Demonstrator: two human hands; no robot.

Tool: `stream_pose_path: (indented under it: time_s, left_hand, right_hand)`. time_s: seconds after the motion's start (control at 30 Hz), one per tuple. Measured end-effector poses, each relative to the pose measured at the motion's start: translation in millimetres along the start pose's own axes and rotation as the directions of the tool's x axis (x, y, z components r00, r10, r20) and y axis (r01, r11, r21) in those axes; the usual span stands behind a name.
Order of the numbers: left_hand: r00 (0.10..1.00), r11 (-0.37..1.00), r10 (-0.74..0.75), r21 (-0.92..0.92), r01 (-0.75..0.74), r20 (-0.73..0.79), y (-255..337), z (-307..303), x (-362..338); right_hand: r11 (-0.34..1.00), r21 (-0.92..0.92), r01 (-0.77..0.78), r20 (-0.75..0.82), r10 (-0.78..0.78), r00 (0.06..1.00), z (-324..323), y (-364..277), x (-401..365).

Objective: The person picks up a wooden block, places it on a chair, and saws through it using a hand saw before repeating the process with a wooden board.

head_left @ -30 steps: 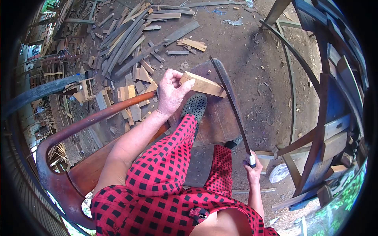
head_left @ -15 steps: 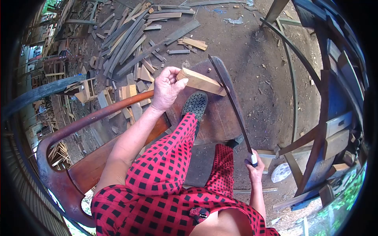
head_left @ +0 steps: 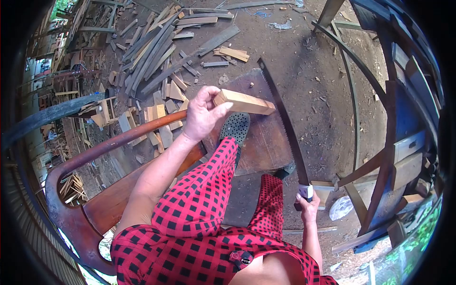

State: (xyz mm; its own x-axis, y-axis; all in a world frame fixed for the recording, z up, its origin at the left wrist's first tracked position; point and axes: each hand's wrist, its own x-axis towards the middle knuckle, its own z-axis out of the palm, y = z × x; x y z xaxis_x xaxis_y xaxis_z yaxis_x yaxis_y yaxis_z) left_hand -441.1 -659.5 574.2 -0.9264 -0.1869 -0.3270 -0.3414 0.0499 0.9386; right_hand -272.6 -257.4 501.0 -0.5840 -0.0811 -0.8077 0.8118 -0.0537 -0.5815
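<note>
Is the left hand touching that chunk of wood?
Touching. The head view shows the left hand gripping the wood block at one end.

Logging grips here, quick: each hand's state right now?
Left hand: closed, holding a pale rectangular wooden block.
Right hand: closed, holding a long dark-bladed metal handsaw.

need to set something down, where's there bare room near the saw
The brown board is bare between the shoe, wood block and saw. The ground right of the saw, up to the curved strip, holds only small scraps. Crowded: offcuts strewn beyond the armrest.
</note>
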Motion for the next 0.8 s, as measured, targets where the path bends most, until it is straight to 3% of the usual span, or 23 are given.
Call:
stream_pose_path:
  time_s: [0.07, 0.1, 0.33, 0.4, 0.8]
  left_hand:
    - [0.918, 0.869, 0.347, 0.302, -0.392, 0.192, 8, 4, -8]
    - [0.779, 0.631, 0.549, 0.462, -0.623, 0.302, 22, 8, -7]
    - [0.657, 0.486, 0.589, 0.443, -0.753, 0.471, -27, 8, -28]
    - [0.606, 0.437, 0.543, 0.420, -0.795, 0.582, -32, 8, -33]
    - [0.644, 0.466, 0.528, 0.445, -0.765, 0.555, -46, 1, -39]
  right_hand:
    - [0.994, 0.072, 0.077, -0.040, -0.074, 0.996, 1, 4, 1]
    - [0.994, 0.074, 0.075, -0.044, -0.072, 0.996, 0, 3, 1]
    - [0.987, 0.043, 0.156, -0.120, -0.150, 0.981, -14, 1, 9]
    - [0.989, 0.026, 0.147, -0.124, -0.143, 0.982, -15, 1, 7]
    - [0.988, 0.030, 0.153, -0.164, -0.146, 0.976, -12, 7, 9]
